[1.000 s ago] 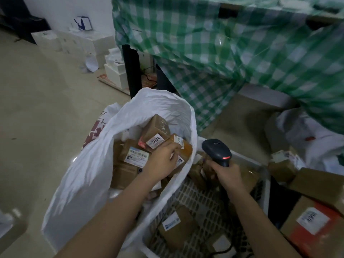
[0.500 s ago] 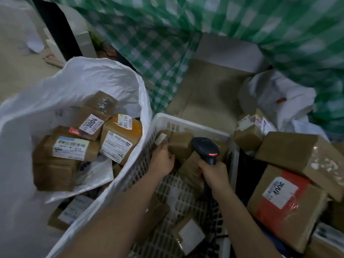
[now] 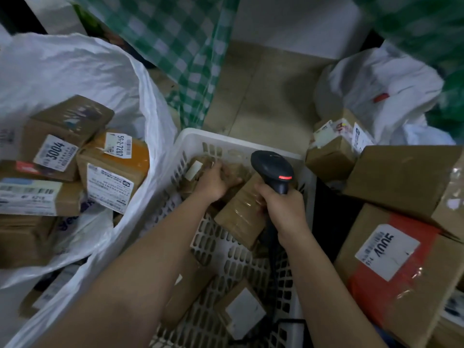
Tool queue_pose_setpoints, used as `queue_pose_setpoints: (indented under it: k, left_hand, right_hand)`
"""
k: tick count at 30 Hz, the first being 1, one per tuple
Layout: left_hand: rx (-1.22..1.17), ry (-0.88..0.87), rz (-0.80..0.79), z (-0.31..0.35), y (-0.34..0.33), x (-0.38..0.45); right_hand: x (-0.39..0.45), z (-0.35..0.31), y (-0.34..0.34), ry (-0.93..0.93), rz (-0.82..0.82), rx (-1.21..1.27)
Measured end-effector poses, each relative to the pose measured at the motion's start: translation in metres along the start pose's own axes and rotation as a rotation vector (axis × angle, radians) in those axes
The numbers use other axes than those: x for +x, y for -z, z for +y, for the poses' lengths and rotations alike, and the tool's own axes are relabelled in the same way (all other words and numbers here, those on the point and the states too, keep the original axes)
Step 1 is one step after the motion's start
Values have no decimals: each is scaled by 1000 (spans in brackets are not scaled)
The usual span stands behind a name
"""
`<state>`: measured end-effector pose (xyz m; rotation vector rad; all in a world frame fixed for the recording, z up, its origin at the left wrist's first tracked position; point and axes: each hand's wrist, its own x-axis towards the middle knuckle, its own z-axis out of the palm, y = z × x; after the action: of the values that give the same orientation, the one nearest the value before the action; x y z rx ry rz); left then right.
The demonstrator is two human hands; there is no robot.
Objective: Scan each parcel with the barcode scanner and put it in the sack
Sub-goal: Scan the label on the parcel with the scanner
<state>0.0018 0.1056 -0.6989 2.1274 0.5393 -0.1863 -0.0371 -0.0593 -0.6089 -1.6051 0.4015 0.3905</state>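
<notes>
- My left hand is down in the far end of the white basket, fingers curled over a small brown parcel with a white label. A second ago that hand was in the sack, so it has let the last box go and crossed over for a new one.
- My right hand stays wrapped tight around the handle of the barcode scanner, its red light on, head aimed into the basket.
- A taped parcel lies just under the scanner, touching my right knuckles.
- The white sack gapes open at my left, boxes with labels up stacked inside, the orange-taped box on top.
- My guess: one parcel is bagged, and the next step is to lift this one and turn its label toward the scanner.
- More parcels wait lower in the basket; the big cartons at my right are untouched.
</notes>
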Motion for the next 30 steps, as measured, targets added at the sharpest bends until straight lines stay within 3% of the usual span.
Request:
queue_pose_setpoints:
  k: [3,12,17,25,30]
  left_hand:
    - [165,52,-11,-11,-3,-4]
    - [230,277,-38,-15,-8,-15]
    - [47,308,-100,-44,-27,6]
    - [315,-116,-166,-19,-4,-35]
    - [426,-242,-222,-19,5,-20]
  right_hand:
    - [-3,3,3,-16,-16,5]
    - [-18,7,10,-16,5,-16]
    - [-25,3,18,-8,-1,-13]
    - [-31,-3,28,26,-22,-10]
    - [-23,-3,23,44,-45,-27]
